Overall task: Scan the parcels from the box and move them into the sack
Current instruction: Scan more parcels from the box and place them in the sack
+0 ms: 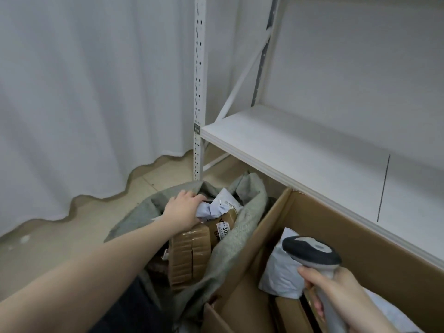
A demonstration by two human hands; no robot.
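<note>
Reached with the left hand [183,207] into the mouth of the grey-green sack [242,227], fingers curled over a crumpled pale-blue poly mailer [211,210] and pressing it down on top of the load. Held the scanner [312,254] upright in the right hand [336,299], fingers wrapped round its grip, head of it hanging over the open cardboard box [271,224] and pointed away from the sack. Judged the job well under way but not finished. Counted as moved: the mailer under the left hand, a taped brown carton [189,251] with a printed label lying just below it, a white mailer [227,200] behind, and something dark lower down, too shadowed to name. Took the sack for fairly full, since its contents sat close to the rim. Still left in the box: a grey-white poly bag [281,272] propped near the scanner, a brown carton edge [290,313] beneath it, and a pale blurred patch at the lower right, unclear whether another parcel. Could not tell how deep the box ran or how many more lay under those. Could not tell either whether the mailer in the sack had been scanned. Seen beyond: a white shelf [300,150] above the box, a curtain [84,92] to the left, tiled floor [60,236].
</note>
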